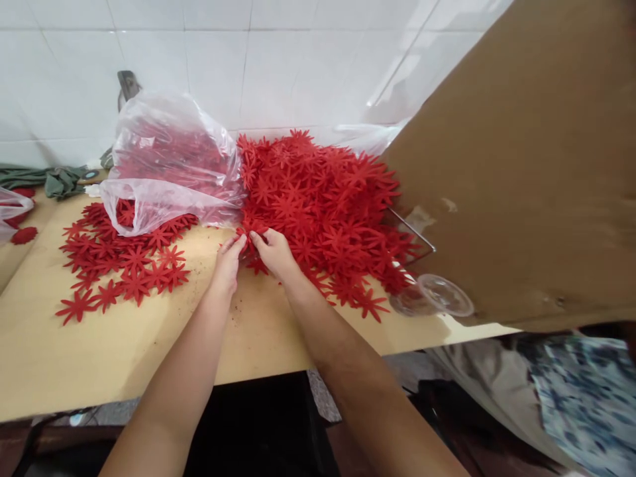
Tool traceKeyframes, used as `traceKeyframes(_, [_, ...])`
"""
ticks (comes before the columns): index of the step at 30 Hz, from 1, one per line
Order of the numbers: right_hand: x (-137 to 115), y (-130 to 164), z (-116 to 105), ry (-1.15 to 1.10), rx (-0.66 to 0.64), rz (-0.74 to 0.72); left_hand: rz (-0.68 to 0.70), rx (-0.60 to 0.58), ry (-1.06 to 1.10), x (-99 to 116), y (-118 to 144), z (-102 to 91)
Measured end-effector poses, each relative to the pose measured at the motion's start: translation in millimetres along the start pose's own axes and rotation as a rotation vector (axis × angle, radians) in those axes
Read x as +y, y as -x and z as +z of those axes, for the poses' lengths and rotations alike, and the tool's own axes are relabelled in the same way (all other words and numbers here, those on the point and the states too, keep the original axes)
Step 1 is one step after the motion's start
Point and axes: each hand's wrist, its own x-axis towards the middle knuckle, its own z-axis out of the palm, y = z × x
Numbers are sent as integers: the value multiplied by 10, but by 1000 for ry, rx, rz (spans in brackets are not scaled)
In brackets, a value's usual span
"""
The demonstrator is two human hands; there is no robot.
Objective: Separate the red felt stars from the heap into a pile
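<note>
My left hand [230, 260] and my right hand [273, 252] meet over the middle of the table, both closed in a pinch. Between their fingertips is a small red flower-shaped cutout [243, 233], partly covered by the fingers. Just behind and right of my hands rises a large heap of red flower cutouts [308, 192] with narrow petals. To the left, a looser spread of the same cutouts [134, 268] lies flat on the wood. A clear plastic bag [169, 165] with more red pieces inside rests against the heap and partly over the left spread.
A big brown cardboard sheet [521, 165] leans over the right side. Under its edge are a thin metal rod [412, 230] and a clear plastic cup [446, 295] on its side. Green cloth [62, 180] lies at the far left. White tiles [298, 73] back the table [99, 364].
</note>
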Motion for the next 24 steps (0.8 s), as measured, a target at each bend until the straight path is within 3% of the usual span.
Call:
traceKeyframes(4, [4,-28,94,-86,-52,-26,39,54,-9,45,-2,-39])
traceKeyframes(8, [69,40,173,-126,12,-57,84,71,-79,12,-70,-80])
traceKeyframes(12, [130,87,100,-20,73,-115,62,100,-171,-54,-130,-50])
traceKeyframes(16, [161,73,-17,53,170,-136,88,30,-196,-106,-151,-13])
traceKeyframes(19, [148,75,-33,42,173,-155,144,-3,-185,-138,-156,-14])
traceKeyframes(24, [67,97,-63,45,236,-181,170,74,-222,-183,-135,-9])
